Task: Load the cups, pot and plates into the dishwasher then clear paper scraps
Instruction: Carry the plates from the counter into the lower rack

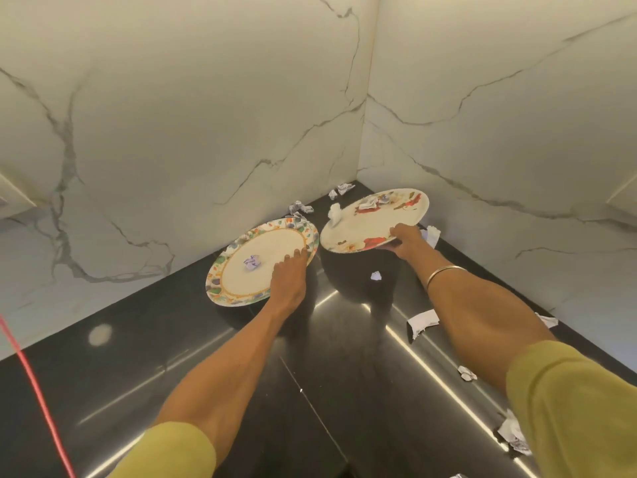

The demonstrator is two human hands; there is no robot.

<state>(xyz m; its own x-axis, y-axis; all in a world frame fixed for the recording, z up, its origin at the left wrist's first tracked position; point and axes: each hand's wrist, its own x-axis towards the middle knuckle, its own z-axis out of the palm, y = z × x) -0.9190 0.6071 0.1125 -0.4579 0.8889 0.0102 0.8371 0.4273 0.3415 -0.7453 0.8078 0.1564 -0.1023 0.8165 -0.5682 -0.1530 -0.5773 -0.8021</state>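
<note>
Right hand (403,241) pinches the near rim of the red-flowered plate (374,219), thumb on top and fingers curled underneath, plate tilted up off the black countertop (310,374). Left hand (287,277) lies on the near rim of the multicolour-bordered plate (255,262), fingers fairly straight over its face; grip underneath not visible, plate looks tilted too. Plates sit side by side near the marble corner, edges close, contact unclear.

Handling guess: rigid glazed ceramic, moderately heavy, breakable and slick, so a rim pinch at one edge puts leverage on the wrist; keep them from knocking together.

Looks: both oval-looking at this angle, cream centres. Crumpled paper scrap (251,262) on the left plate, more wads (370,201) on the right one; loose, likely to slide off. Other scraps (422,322) are scattered on the counter.
</note>
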